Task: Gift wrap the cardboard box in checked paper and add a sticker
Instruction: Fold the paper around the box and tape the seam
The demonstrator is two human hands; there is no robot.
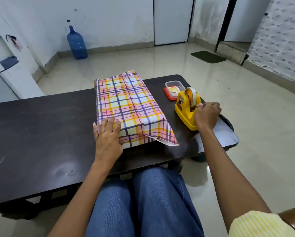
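The box wrapped in pink, yellow and purple checked paper (pixel 126 106) lies on the dark table (pixel 40 134), long side running away from me. Its near end flap sticks out to the right in an unfolded point. My left hand (pixel 108 135) lies flat on the box's near left corner, fingers spread, pressing the paper down. My right hand (pixel 207 115) is at the yellow tape dispenser (pixel 186 108) to the right of the box, fingers pinched at the tape by the cutter. A clear tub with a red lid (pixel 173 89), a yellow card inside it, stands behind the dispenser.
The table's right end (pixel 228 134) has a worn pale patch just past the dispenser. A blue water bottle (pixel 76 43) stands on the floor by the far wall, a white water dispenser (pixel 8 69) at the left. My knees in jeans sit under the table's near edge.
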